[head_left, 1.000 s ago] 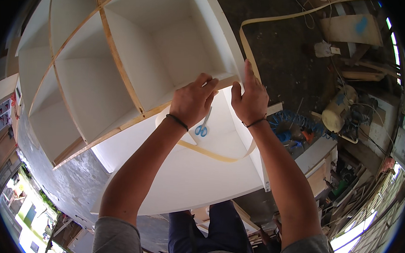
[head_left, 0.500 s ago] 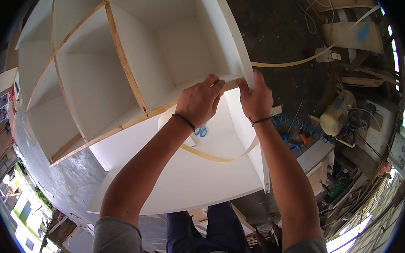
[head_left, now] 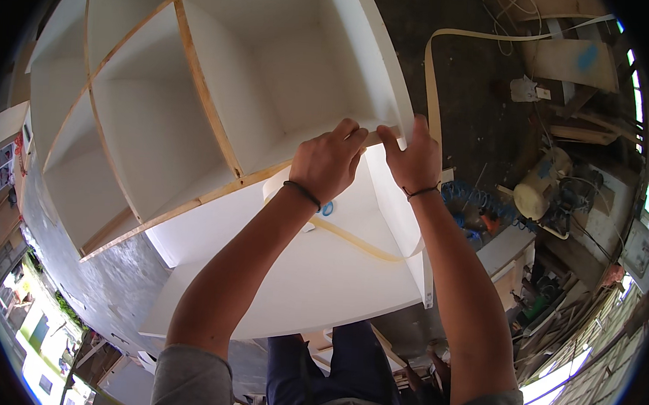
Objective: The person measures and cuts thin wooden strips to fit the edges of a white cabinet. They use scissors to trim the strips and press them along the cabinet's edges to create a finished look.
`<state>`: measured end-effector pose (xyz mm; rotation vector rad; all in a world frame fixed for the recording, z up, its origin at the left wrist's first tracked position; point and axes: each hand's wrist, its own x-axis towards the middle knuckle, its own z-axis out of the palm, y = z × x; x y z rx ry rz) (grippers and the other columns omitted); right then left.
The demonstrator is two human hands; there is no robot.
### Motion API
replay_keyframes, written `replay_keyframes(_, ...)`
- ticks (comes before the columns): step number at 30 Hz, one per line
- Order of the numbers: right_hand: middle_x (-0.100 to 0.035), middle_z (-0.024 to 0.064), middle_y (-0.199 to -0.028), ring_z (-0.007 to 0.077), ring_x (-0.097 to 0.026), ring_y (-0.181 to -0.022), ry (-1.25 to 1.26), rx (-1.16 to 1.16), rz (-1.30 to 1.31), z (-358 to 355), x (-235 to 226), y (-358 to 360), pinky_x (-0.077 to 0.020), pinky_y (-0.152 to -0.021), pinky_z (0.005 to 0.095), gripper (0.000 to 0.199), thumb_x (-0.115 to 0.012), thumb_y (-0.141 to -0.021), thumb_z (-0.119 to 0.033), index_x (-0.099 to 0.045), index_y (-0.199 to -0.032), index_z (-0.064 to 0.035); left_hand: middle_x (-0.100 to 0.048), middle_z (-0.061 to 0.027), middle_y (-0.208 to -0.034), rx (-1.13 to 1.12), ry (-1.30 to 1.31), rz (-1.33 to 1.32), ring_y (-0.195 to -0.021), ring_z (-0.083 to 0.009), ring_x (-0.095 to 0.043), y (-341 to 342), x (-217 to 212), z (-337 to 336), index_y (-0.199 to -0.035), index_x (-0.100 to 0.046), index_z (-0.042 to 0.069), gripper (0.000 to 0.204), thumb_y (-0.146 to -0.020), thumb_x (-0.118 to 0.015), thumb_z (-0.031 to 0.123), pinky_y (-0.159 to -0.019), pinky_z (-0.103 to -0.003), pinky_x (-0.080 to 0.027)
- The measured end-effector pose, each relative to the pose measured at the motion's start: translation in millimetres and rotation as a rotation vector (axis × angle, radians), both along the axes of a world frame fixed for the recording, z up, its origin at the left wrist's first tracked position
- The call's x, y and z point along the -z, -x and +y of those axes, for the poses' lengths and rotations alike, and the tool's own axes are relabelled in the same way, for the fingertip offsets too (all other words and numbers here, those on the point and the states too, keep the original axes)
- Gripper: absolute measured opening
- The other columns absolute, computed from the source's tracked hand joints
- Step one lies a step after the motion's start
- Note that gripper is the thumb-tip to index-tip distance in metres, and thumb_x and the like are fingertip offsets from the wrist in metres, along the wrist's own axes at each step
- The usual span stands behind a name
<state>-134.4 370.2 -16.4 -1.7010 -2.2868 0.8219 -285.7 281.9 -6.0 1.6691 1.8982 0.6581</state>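
A white shelf unit (head_left: 231, 102) with square compartments and wood-toned front edges lies before me. My left hand (head_left: 323, 163) is closed at its near edge, fingers curled over a cream edge banding strip (head_left: 372, 139) that shows between my hands. My right hand (head_left: 415, 157) is closed round the unit's near right corner, pinching at the strip, with its thumb towards the left hand. From there a loose length of strip rises and bends away to the far right. Another length curves across the white panel below. Blue scissors handles (head_left: 327, 208) show beside my left wrist, partly hidden.
A white box-like cabinet (head_left: 321, 276) sits below, between my forearms. On the right floor stand a cream compressor tank (head_left: 534, 193), a coiled blue hose (head_left: 457, 192) and wood scraps (head_left: 578, 131). A grey mottled surface (head_left: 125, 287) lies to the left.
The loose strip beyond my right hand has swung up into a tall bend. The lower length has shifted right. Both hands have moved slightly right, keeping their hold at the edge.
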Motion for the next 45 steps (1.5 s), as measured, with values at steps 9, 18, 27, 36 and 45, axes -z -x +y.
replay_keyframes(9,-0.068,0.0222,-0.085,0.0410,-0.067,-0.081,-0.009,0.020,-0.071,-2.8,-5.1,4.0,-0.0537,-0.067,0.0488,0.048,-0.067,-0.083,-0.043,-0.052,-0.103,-0.0021,-0.061,-0.0060,-0.097,-0.098,0.039,-0.167,-0.074,-0.0239,-0.065,50.2,-12.5,-53.1,-0.105,-0.066,0.007,0.027,-0.082,-0.074,0.018,-0.064,-0.034,-0.054)
replay_keyframes(18,-0.068,0.0218,-0.087,0.0410,-0.067,-0.082,-0.022,0.013,-0.072,-2.1,-1.8,3.2,-0.0544,-0.071,0.0485,0.049,-0.067,-0.083,-0.044,-0.052,-0.105,-0.0022,-0.060,-0.0024,-0.095,-0.031,0.149,0.044,-0.068,-0.0179,-0.065,86.2,-27.9,-95.0,-0.109,-0.068,0.010,0.028,-0.082,-0.073,0.014,-0.056,-0.031,-0.054)
replay_keyframes(27,-0.069,0.0206,-0.090,0.0406,-0.068,-0.084,-0.027,0.022,-0.105,-3.5,-5.8,7.2,-0.0551,-0.073,0.0472,0.047,-0.067,-0.083,-0.042,-0.053,-0.105,-0.0029,-0.061,-0.0011,-0.096,-0.047,0.088,0.056,-0.067,-0.0189,-0.066,84.3,-14.4,-95.4,-0.104,-0.068,0.008,0.024,-0.080,-0.073,0.011,-0.054,-0.030,-0.054)
replay_keyframes(36,-0.069,0.0212,-0.091,0.0401,-0.068,-0.085,-0.033,0.010,-0.111,-3.3,-2.1,5.4,-0.0547,-0.074,0.0487,0.049,-0.067,-0.083,-0.044,-0.053,-0.107,-0.0031,-0.061,-0.0008,-0.098,-0.057,0.074,0.089,-0.067,-0.0197,-0.066,81.2,-8.6,-96.6,-0.104,-0.067,0.009,0.023,-0.082,-0.072,0.014,-0.054,-0.031,-0.054)
replay_keyframes(45,-0.068,0.0235,-0.094,0.0420,-0.067,-0.088,-0.090,-0.013,-0.104,-2.1,3.9,1.8,-0.0550,-0.076,0.0487,0.051,-0.066,-0.084,-0.045,-0.054,-0.107,-0.0007,-0.060,-0.0072,-0.105,-0.149,0.059,-0.265,-0.084,-0.0215,-0.066,123.0,-21.3,-139.1,-0.110,-0.066,0.005,0.024,-0.087,-0.069,0.015,-0.069,-0.032,-0.056)
